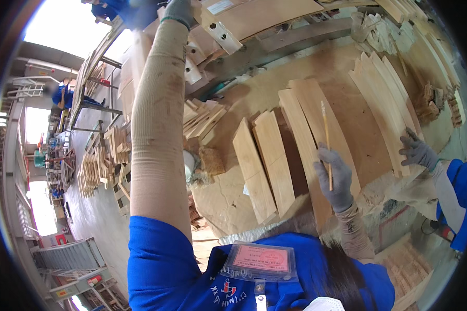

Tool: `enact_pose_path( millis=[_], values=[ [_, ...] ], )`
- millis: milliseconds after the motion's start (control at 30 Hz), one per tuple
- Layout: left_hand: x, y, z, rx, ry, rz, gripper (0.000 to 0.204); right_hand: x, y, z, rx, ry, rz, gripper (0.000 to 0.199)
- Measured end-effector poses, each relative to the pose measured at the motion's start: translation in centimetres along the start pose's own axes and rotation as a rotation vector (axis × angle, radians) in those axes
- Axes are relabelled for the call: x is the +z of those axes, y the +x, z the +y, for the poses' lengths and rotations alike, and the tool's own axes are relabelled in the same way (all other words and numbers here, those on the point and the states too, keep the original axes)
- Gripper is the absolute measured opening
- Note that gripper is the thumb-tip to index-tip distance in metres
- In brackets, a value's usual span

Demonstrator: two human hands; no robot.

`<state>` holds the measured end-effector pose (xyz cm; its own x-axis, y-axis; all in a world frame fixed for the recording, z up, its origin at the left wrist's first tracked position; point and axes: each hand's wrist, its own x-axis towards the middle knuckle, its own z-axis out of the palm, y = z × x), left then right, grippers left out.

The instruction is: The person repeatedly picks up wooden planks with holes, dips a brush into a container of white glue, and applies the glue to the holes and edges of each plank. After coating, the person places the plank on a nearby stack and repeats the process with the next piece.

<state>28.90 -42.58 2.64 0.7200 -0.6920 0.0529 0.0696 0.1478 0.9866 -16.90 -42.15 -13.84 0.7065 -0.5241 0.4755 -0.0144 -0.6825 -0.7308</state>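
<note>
My right hand (335,176), in a grey glove, is closed around a thin wooden stick (326,132) with a pale upper end. It hovers over long, tapered wooden boards (316,114) standing side by side on the bench. My left arm reaches far up and forward in a stained, cream-coloured sleeve. At its end is my gloved left hand (179,11), close to a pale wooden piece with dark holes (220,33). The picture's upper edge and the angle hide its fingers, so its grip cannot be made out.
A co-worker's gloved hand (419,150) touches another group of boards (384,106) at the right. Shorter boards (264,163) stand left of my right hand, near a rough brown block (211,160). Stacked wooden parts (96,168) and another person (63,96) are farther left.
</note>
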Motion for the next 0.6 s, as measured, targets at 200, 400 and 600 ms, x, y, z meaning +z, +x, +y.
enact_pose_path(
  millis=[200, 400, 600],
  values=[
    [0.0, 7.4, -2.7, 0.098, 0.233, 0.14, 0.042, 1.5, -0.9, 3.6, 0.184, -0.133, -0.148, 0.036],
    [0.7, 8.2, -2.6, 0.27, 0.485, 0.257, 0.046, 0.1, -3.3, 5.6, 0.233, -0.305, -0.175, 0.04],
    [5.0, -2.2, -2.2, 0.604, 0.481, 0.205, 0.037, 0.1, -4.9, 6.5, 0.297, -0.322, -0.181, 0.049]
  ],
)
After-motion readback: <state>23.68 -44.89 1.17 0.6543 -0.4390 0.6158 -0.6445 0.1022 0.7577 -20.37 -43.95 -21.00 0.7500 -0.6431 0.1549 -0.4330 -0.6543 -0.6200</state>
